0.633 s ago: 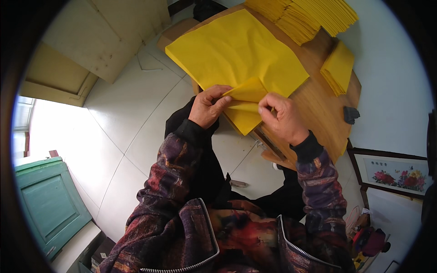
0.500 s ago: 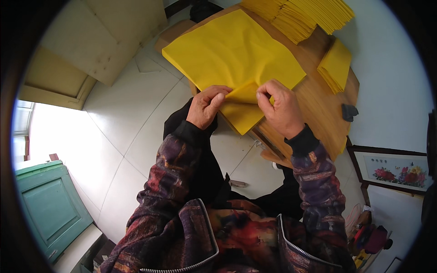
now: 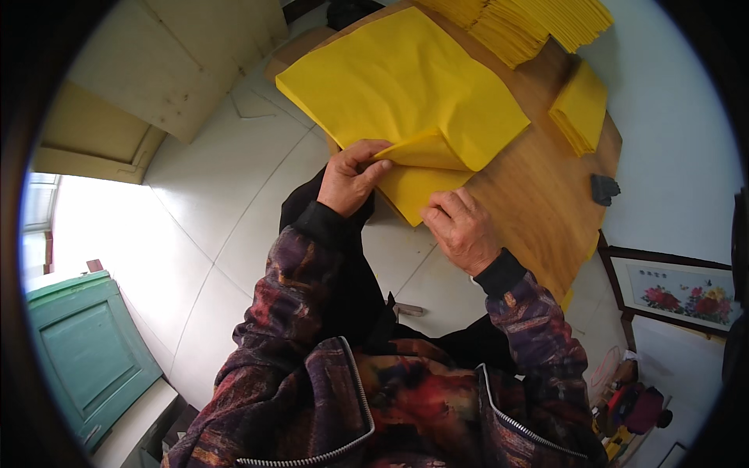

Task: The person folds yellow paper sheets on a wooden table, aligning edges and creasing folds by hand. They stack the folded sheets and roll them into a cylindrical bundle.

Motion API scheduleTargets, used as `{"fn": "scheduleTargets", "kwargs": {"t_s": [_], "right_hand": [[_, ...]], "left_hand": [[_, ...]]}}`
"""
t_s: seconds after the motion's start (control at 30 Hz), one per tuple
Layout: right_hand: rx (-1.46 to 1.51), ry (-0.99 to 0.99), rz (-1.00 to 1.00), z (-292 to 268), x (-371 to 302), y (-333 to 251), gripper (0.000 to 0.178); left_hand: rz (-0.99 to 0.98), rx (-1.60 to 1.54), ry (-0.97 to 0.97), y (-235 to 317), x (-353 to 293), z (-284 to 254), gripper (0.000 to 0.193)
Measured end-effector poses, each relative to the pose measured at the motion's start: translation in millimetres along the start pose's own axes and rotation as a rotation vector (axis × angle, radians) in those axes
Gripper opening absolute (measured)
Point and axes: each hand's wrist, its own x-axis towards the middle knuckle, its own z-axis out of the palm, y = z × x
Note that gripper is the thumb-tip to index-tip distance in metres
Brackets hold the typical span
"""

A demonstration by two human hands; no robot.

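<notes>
a wooden table [image 3: 538,207] stands on a pale tiled floor [image 3: 211,207]. at the table's right edge is a small dark grey object [image 3: 604,189], its kind unclear. a white wall [image 3: 663,148] rises to the right of the table. below and right of the table, a dark-framed picture [image 3: 680,292] shows red and yellow flowers. left of the table is a large cream panel [image 3: 175,66]; farther left and lower, a green panelled door [image 3: 94,351].

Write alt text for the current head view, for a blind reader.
A person's left hand holds the lifted edge of a yellow sheet on a wooden table, the right hand close by the sheet's near corner. Folded yellow stacks lie farther back.
</notes>
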Motion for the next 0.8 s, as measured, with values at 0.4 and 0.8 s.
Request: {"fn": "scheduleTargets", "kwargs": {"t_s": [0.4,0.8], "right_hand": [[-0.019,0.006,-0.067,5.2,7.6,-1.5,0.02],[0.405,-0.154,0.187,-5.8,22.7,3.6,0.007]], "left_hand": [[0.027,0.051,-0.002,3.1,0.3,-0.6,0.019],[0.063,0.098,-0.029,7.1,0.2,-2.0,0.02]]}}
